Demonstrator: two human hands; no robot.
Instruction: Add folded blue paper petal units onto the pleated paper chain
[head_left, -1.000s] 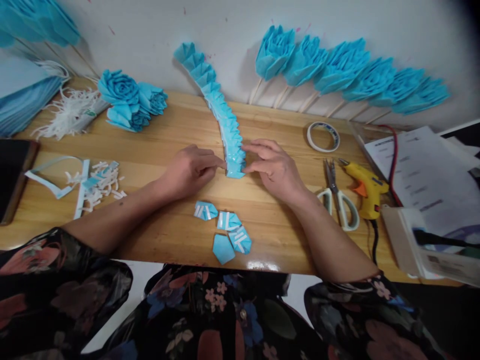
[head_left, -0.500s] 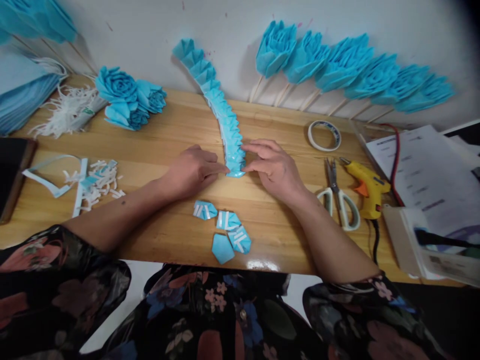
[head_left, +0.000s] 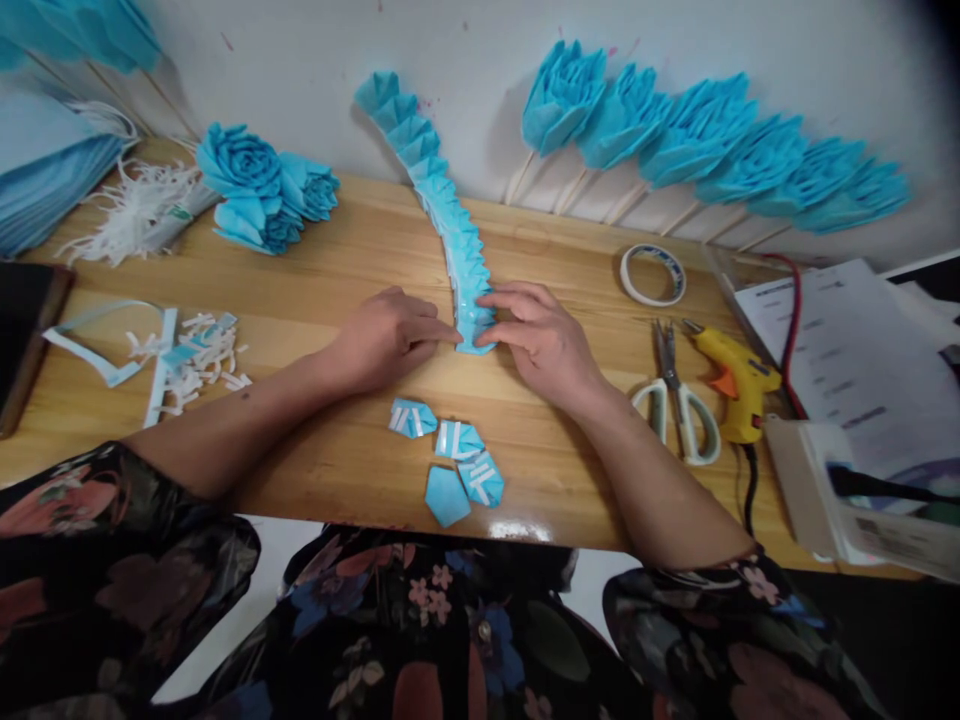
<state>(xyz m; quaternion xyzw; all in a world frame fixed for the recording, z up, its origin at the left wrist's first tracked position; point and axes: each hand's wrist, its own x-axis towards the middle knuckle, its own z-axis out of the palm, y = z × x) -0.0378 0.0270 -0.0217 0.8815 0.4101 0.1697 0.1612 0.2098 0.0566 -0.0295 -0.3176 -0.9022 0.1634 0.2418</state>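
A long strip of overlapping folded blue petals [head_left: 459,222] curves from the table up against the wall. My left hand [head_left: 386,338] is mostly curled, its pointing finger pressing the left side of the strip's near end. From the right, my right hand [head_left: 549,342] holds that same end, thumb low and pointing finger a little higher on its edge. The lowest petal lies flat between the fingertips. Closer to me are several loose folded blue pieces [head_left: 459,438], some with white strips on them, and a plain blue pentagon [head_left: 447,496].
On the right lie a tape roll [head_left: 652,275], scissors [head_left: 675,390], a yellow glue gun [head_left: 731,380] and a white box [head_left: 814,490]. Blue flowers on sticks [head_left: 697,130] lean along the wall. To the left are blue flower heads [head_left: 262,190], white cords [head_left: 150,205] and scraps [head_left: 199,360].
The whole view has shifted slightly. Both hands stay at the near end of the strip; the right fingers have moved a little further onto its edge.
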